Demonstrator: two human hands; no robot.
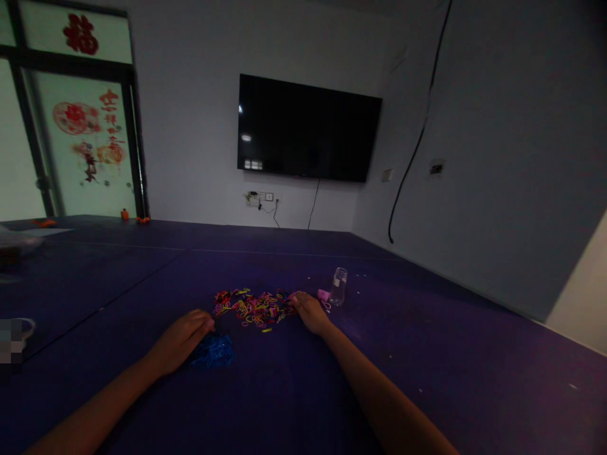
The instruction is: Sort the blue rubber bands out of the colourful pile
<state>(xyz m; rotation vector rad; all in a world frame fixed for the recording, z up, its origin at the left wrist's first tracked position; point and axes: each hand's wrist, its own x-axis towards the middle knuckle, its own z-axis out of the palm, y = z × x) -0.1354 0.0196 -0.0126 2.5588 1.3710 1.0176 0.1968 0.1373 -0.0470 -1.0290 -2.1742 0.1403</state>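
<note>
A loose pile of small rubber bands [256, 308] in red, yellow, pink and dark colours lies spread on the purple table. Closer to me is a heap of blue rubber bands [214, 351]. My left hand [184, 335] is beside the blue heap, fingers curled together; anything in them is too small to make out. At the right end of the mixed pile, my right hand [310, 312] has its fingertips closed down among the bands, and what they pinch is hidden. A clear plastic bottle [338, 287] stands just beyond it, with a pink piece [323, 295] alongside.
The purple tabletop [294, 404] reaches toward the walls, with small white scraps on its right side. At the far left edge sits a pale plastic bag [16, 239]. A television [308, 129] hangs on the wall, and a black cable [411, 161] dangles at right.
</note>
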